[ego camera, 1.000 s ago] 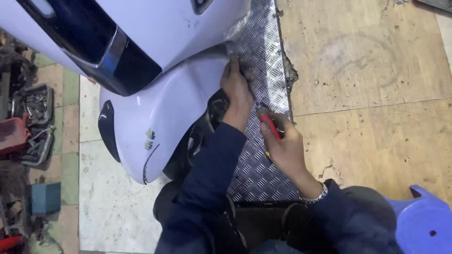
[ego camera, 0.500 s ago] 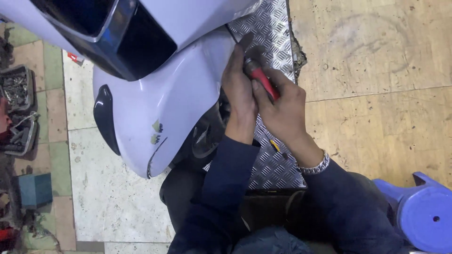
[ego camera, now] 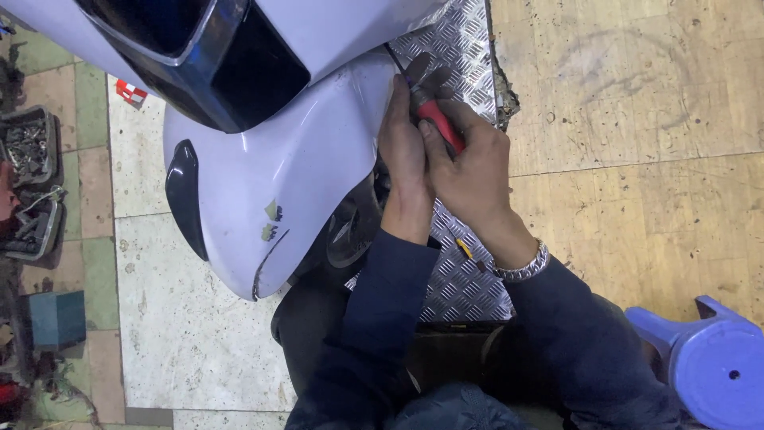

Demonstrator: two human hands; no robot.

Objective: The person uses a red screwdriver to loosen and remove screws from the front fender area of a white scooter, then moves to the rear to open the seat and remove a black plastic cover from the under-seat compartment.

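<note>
Around the one lilac scooter fender (ego camera: 302, 175): two hands (ego camera: 406, 151) (ego camera: 469, 163) at its right edge, one red-handled screwdriver (ego camera: 436, 126), one checkered metal plate (ego camera: 458, 48), two parts trays (ego camera: 28, 147) (ego camera: 32, 231) left, one blue stool (ego camera: 716, 358).

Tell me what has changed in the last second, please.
The right hand carried the red-handled screwdriver up from the lower part of the metal plate to the edge of the white scooter panel, beside the left hand. The left hand stayed on that edge; the blue stool did not move.
</note>
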